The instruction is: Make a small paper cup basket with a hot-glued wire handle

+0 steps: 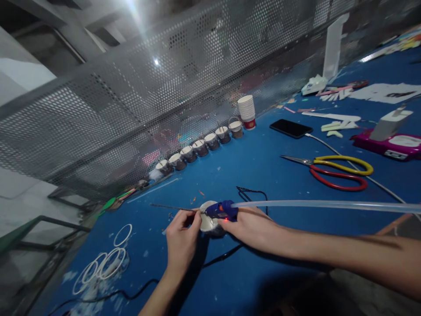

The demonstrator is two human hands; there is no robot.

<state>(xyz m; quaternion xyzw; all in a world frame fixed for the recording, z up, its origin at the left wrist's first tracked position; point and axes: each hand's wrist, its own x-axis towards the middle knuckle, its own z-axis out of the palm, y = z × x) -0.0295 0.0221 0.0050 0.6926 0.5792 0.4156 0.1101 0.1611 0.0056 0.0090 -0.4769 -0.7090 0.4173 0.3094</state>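
Note:
My right hand point(251, 228) is wrapped round a blue glue gun point(222, 210) with a long clear glue stick point(322, 205) trailing to the right. Its nozzle points at a small round white-topped cup point(207, 221) on the blue table point(250, 171). My left hand point(182, 235) is pinched on a thin dark stick point(167, 207) lying across the cup's left side. A black cord point(230, 251) runs under both hands.
Several similar small cups point(200, 148) line the perforated metal fence point(148, 101), beside a stack of paper cups point(247, 111). A phone point(290, 128), red-and-yellow scissors point(335, 171), a pink device point(391, 142) and white rings point(110, 261) also lie on the table.

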